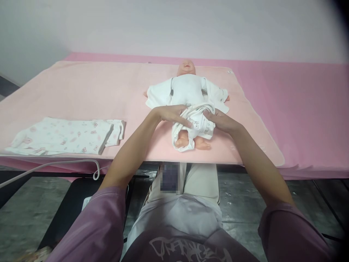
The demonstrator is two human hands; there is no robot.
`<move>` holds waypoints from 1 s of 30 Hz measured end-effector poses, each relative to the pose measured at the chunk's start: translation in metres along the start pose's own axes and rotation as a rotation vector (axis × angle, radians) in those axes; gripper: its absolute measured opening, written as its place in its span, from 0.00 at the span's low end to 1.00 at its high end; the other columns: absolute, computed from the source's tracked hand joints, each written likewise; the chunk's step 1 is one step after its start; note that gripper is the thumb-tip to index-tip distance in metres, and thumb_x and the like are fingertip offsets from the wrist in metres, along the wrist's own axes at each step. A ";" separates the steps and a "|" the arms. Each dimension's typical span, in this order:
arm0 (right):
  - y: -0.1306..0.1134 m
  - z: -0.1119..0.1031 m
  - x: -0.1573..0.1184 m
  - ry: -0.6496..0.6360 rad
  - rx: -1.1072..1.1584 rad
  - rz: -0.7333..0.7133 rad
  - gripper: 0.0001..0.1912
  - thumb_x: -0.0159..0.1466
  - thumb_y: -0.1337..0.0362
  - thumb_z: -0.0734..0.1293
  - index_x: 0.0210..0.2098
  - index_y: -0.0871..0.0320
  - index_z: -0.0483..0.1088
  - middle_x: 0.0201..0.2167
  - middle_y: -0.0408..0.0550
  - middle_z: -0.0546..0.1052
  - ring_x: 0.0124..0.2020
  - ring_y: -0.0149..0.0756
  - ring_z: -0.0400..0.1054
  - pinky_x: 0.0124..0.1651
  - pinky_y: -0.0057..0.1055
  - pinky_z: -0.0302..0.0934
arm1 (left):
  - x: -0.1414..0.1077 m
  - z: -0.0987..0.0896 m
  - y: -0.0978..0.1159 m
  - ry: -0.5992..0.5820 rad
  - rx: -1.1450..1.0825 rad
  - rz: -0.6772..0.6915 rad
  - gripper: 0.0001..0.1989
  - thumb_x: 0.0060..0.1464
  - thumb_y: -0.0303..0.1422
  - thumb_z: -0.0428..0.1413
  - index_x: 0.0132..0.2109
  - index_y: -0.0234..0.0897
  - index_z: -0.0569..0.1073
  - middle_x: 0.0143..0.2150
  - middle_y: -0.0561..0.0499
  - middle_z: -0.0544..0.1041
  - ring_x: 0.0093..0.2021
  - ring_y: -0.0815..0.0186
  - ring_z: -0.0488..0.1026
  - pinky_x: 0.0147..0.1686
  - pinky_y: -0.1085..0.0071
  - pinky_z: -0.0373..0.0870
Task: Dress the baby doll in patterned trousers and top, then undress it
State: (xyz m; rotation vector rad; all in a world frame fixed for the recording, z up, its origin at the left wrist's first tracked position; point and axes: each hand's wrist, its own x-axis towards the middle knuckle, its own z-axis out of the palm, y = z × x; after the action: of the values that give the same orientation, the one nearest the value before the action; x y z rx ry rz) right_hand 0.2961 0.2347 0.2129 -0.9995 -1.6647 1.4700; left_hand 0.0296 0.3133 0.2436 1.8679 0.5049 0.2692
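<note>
Your left hand (174,113) and right hand (223,120) grasp the white garment (201,124), 6 o'clock on the doll (187,89); right fingertips, doll's thighs hidden.

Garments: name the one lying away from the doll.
The pink-patterned garment at left; the white top and bunched garment are on the doll.

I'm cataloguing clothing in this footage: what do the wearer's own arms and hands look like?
The left sleeve and right sleeve are loose, short and muted purple, leaving both forearms uncovered. The left hand and right hand wear no gloves, and neither wrist shows a watch or bracelet.
</note>
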 end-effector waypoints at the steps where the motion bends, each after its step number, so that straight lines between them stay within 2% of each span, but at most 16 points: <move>1: -0.001 0.001 0.000 -0.002 -0.010 0.008 0.33 0.70 0.30 0.74 0.54 0.52 0.84 0.45 0.49 0.86 0.50 0.48 0.81 0.54 0.39 0.76 | -0.001 -0.001 -0.001 0.014 -0.011 0.019 0.26 0.43 0.43 0.82 0.47 0.39 0.88 0.42 0.44 0.89 0.49 0.43 0.87 0.51 0.55 0.85; 5: -0.005 -0.003 -0.004 -0.009 -0.065 0.038 0.33 0.70 0.31 0.75 0.51 0.54 0.85 0.44 0.49 0.86 0.48 0.48 0.81 0.49 0.37 0.76 | -0.002 -0.005 -0.006 -0.025 0.004 0.109 0.34 0.53 0.53 0.77 0.60 0.38 0.85 0.51 0.41 0.88 0.58 0.43 0.85 0.60 0.55 0.82; 9: -0.003 -0.006 -0.007 -0.014 -0.011 0.077 0.34 0.67 0.32 0.78 0.51 0.56 0.86 0.44 0.50 0.87 0.48 0.49 0.82 0.48 0.37 0.77 | -0.001 -0.004 -0.006 -0.068 0.086 0.120 0.39 0.63 0.59 0.68 0.70 0.38 0.78 0.60 0.39 0.86 0.64 0.45 0.82 0.67 0.54 0.78; 11: -0.002 -0.004 -0.006 0.061 0.073 0.063 0.35 0.65 0.31 0.79 0.53 0.56 0.85 0.44 0.50 0.87 0.50 0.51 0.83 0.50 0.38 0.78 | 0.000 -0.002 -0.005 -0.088 0.111 0.103 0.38 0.63 0.60 0.67 0.68 0.38 0.79 0.59 0.40 0.86 0.63 0.46 0.82 0.65 0.55 0.79; 13: -0.002 0.000 -0.004 0.119 0.152 0.053 0.36 0.64 0.31 0.80 0.54 0.55 0.84 0.44 0.50 0.88 0.53 0.53 0.83 0.52 0.41 0.80 | 0.001 -0.001 -0.004 -0.123 0.118 0.083 0.35 0.60 0.60 0.69 0.61 0.37 0.82 0.54 0.42 0.87 0.58 0.47 0.84 0.59 0.58 0.81; 15: -0.003 0.006 -0.001 0.126 0.205 0.061 0.36 0.65 0.32 0.80 0.56 0.55 0.83 0.45 0.52 0.88 0.55 0.55 0.83 0.55 0.43 0.81 | 0.000 -0.001 -0.004 -0.169 0.127 0.060 0.31 0.56 0.58 0.73 0.52 0.37 0.84 0.46 0.44 0.87 0.51 0.48 0.85 0.52 0.59 0.82; 17: -0.003 0.011 0.001 0.101 0.235 0.074 0.36 0.66 0.32 0.79 0.57 0.55 0.83 0.46 0.53 0.88 0.57 0.56 0.83 0.56 0.45 0.81 | 0.000 -0.001 -0.005 -0.186 0.133 0.042 0.28 0.55 0.56 0.74 0.48 0.37 0.84 0.43 0.45 0.87 0.48 0.49 0.86 0.49 0.59 0.82; 19: -0.002 0.014 0.003 0.087 0.252 0.087 0.37 0.68 0.30 0.76 0.57 0.56 0.82 0.47 0.55 0.88 0.57 0.56 0.83 0.55 0.45 0.82 | 0.000 -0.002 -0.006 -0.162 0.115 0.044 0.28 0.57 0.55 0.73 0.51 0.37 0.84 0.47 0.44 0.88 0.52 0.48 0.86 0.52 0.59 0.83; 22: 0.003 0.012 0.003 0.085 0.240 0.103 0.39 0.69 0.29 0.74 0.59 0.56 0.82 0.50 0.56 0.88 0.58 0.56 0.83 0.57 0.45 0.82 | 0.000 -0.002 -0.007 -0.092 0.056 0.099 0.34 0.60 0.57 0.71 0.62 0.37 0.82 0.55 0.40 0.87 0.60 0.46 0.84 0.59 0.56 0.81; 24: 0.004 0.005 0.000 0.036 0.186 0.109 0.40 0.68 0.29 0.76 0.61 0.56 0.82 0.53 0.56 0.88 0.59 0.56 0.83 0.60 0.45 0.81 | 0.001 0.000 -0.007 -0.039 0.025 0.136 0.39 0.60 0.60 0.70 0.66 0.37 0.80 0.57 0.38 0.87 0.63 0.45 0.83 0.63 0.54 0.80; 26: 0.004 -0.003 -0.003 -0.077 0.095 0.102 0.42 0.64 0.32 0.81 0.63 0.56 0.81 0.57 0.56 0.87 0.61 0.56 0.81 0.64 0.45 0.79 | 0.002 0.002 -0.007 -0.020 0.011 0.145 0.41 0.59 0.60 0.70 0.67 0.37 0.79 0.58 0.38 0.86 0.64 0.45 0.82 0.65 0.53 0.79; 28: 0.002 -0.011 -0.006 -0.204 0.005 0.082 0.44 0.59 0.37 0.86 0.65 0.56 0.81 0.58 0.55 0.86 0.64 0.57 0.80 0.66 0.47 0.78 | 0.002 0.004 -0.006 -0.036 0.011 0.125 0.38 0.59 0.60 0.71 0.65 0.38 0.81 0.56 0.40 0.87 0.62 0.47 0.83 0.63 0.54 0.80; 30: 0.001 -0.014 -0.008 -0.258 -0.025 0.043 0.45 0.58 0.41 0.87 0.67 0.55 0.80 0.58 0.55 0.86 0.65 0.57 0.79 0.66 0.47 0.77 | 0.001 0.005 -0.004 -0.076 0.019 0.092 0.33 0.59 0.59 0.71 0.57 0.37 0.83 0.50 0.43 0.87 0.54 0.50 0.85 0.55 0.58 0.83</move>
State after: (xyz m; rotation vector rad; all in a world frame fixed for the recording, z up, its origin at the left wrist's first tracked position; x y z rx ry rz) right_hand 0.3122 0.2347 0.2131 -0.8937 -1.8558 1.6678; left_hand 0.0319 0.3113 0.2381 1.9147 0.3722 0.2544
